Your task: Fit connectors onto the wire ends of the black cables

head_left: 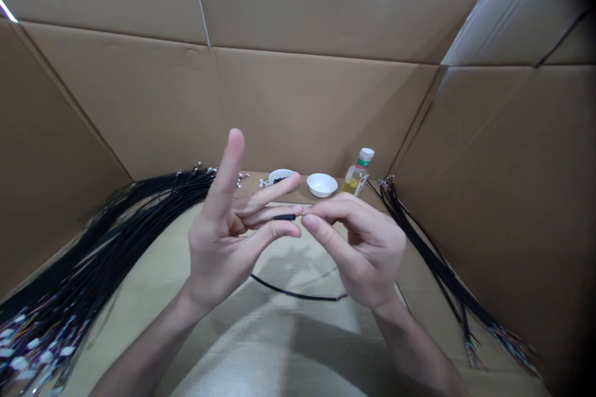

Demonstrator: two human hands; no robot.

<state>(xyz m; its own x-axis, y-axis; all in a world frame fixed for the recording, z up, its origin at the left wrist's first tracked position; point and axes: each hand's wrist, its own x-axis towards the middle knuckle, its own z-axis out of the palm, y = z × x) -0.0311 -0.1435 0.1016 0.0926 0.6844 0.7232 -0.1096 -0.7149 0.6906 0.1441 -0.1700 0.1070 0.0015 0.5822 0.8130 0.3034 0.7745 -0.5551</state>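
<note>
A black cable end (285, 217) with thin bared wires lies between the fingers of my left hand (228, 236), whose thumb and index finger are spread while the other fingers support the cable. My right hand (363, 242) pinches the wire tips just right of the black sheath, thumb and index finger pressed together. Below the hands a length of black cable (298, 294) curves over the table, its wire end pointing right. Whether this is the same cable is hidden by my left hand.
A thick bundle of black cables (125, 229) with white connectors lies left, another bundle (433, 260) right. At the back stand a white bowl with black pieces (281, 175), a second white bowl (322, 185) and a bottle of yellow liquid (357, 175). Cardboard walls (326, 111) surround the table.
</note>
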